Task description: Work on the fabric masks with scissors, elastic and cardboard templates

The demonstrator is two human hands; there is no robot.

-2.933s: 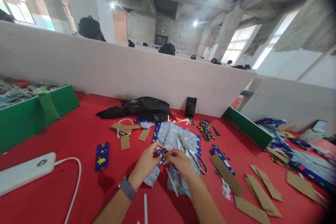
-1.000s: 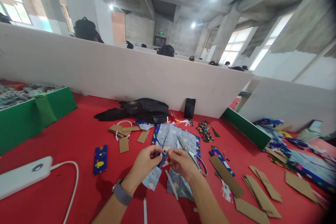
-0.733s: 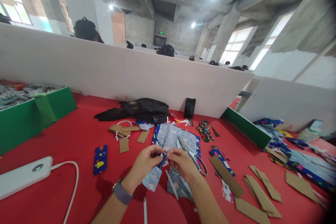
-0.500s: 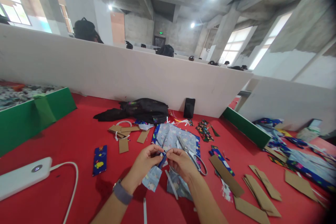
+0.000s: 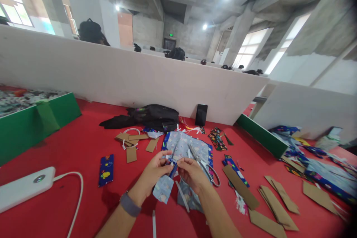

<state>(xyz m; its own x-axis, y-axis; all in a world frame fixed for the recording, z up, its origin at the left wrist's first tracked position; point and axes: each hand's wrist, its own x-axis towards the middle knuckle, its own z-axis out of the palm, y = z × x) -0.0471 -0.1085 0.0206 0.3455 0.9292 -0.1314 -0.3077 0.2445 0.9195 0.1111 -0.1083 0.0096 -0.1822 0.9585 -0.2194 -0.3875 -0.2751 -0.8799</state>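
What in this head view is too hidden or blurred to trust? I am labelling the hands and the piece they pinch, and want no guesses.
- Head view: the fabric strip pinched between left hand and right hand is mostly covered by the fingers; its fold cannot be told.
- The scissors: handles partly behind the right hand.
- The cardboard pieces at the right edge are blurred.
- The power bank is cut off by the left edge.

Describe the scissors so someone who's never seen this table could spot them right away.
On the red table, look just beyond the person's right hand. The scissors lie on pale blue printed fabric, blades pointing away. They are the only shiny metal thing among cloth scraps and brown cardboard strips.
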